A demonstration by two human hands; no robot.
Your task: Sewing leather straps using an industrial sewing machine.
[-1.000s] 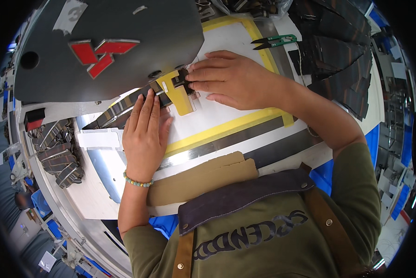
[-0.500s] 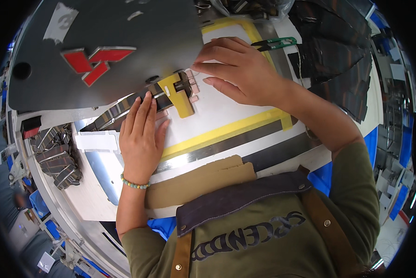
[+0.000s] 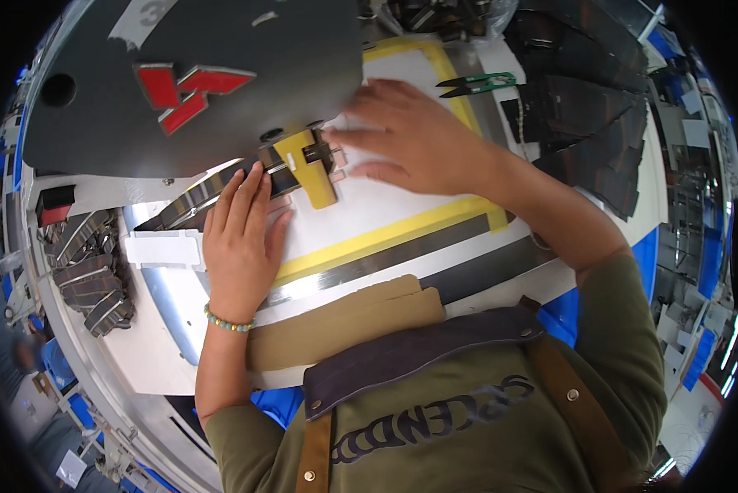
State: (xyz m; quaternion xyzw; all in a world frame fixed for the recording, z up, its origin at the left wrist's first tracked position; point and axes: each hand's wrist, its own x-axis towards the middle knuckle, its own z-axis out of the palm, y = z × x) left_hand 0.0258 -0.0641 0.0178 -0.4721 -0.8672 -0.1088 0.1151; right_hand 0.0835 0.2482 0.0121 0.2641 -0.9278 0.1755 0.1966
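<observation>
My left hand (image 3: 242,238) lies flat, fingers stretched, at the edge of a dark striped fabric strip (image 3: 190,207). The strip runs from the left to a yellow guide piece (image 3: 307,168) under the grey sewing machine head (image 3: 221,135). My right hand (image 3: 414,135) hovers over the white work surface (image 3: 377,214), just right of the guide. Its fingers are blurred but apart, with the tips close to the small metal parts beside the guide. Nothing shows in them. Small pink blocks (image 3: 339,175) sit there. The machine head hides the stitching spot.
Green-handled thread snips (image 3: 480,84) lie at the far right, near dark fabric pieces (image 3: 587,123). A bag of dark pieces (image 3: 447,16) stands at the back. Striped fabric (image 3: 94,283) is heaped at left. Brown cardboard (image 3: 344,324) lines the near edge.
My right hand has come slightly left and nearer to me, its fingertips closer to the yellow guide. My left hand stays flat by the strip. The whole view has shifted a little.
</observation>
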